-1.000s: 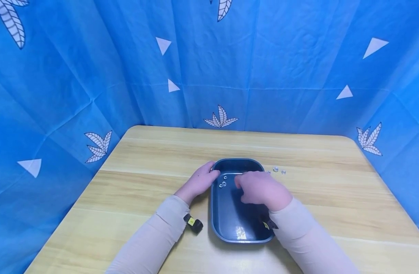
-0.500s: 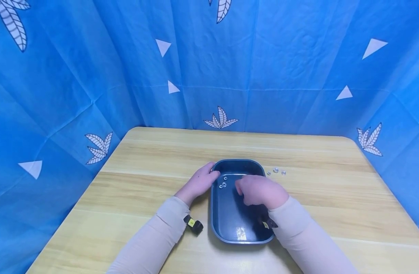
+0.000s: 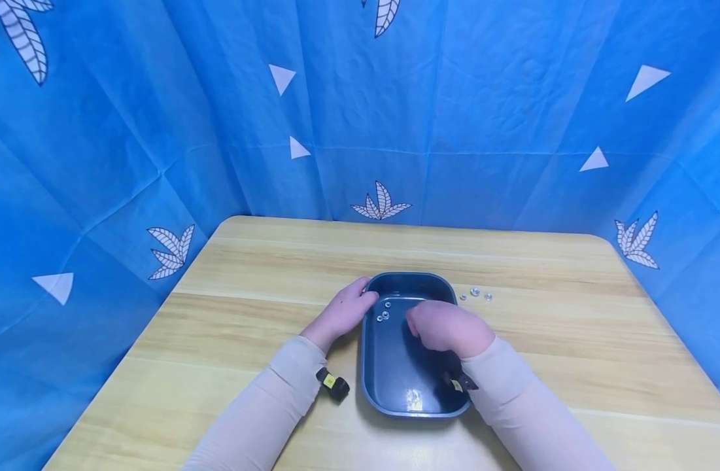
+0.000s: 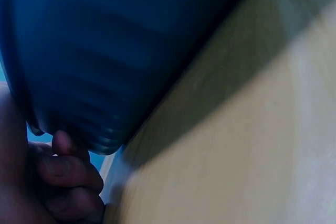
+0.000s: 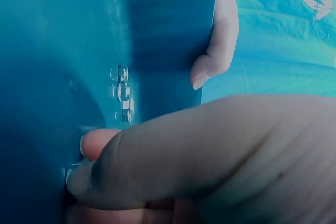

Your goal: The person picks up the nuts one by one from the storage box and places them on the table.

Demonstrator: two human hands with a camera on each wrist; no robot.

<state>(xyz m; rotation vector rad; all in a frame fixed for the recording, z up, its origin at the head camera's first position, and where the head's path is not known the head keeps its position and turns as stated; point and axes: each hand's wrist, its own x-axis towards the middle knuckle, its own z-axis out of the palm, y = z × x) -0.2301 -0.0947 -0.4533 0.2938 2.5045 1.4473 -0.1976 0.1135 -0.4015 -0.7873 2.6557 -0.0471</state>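
A dark blue rectangular tray (image 3: 415,411) with rounded corners lies on the wooden table. My left hand (image 3: 343,311) grips its far left rim, thumb over the edge and fingers curled against the outer wall. Over the tray floor is my right hand (image 3: 450,327), fingers bent downward. The right wrist view shows its thumb (image 5: 79,179) and a fingertip (image 5: 97,142) close together at the floor; I cannot tell whether they pinch something. Just beyond them in that view sit three small shiny metal nuts (image 5: 123,92), close together near the tray's left wall.
Three more small shiny nuts, one of them a larger nut (image 3: 475,292), lie on the table (image 3: 560,314) just right of the tray's far corner. A blue patterned curtain (image 3: 489,118) hangs behind and at both sides of the table.
My right hand's fingers have drawn in and the hand has shifted slightly toward me, uncovering a nut on the table at its right. The left hand and tray have stayed put.
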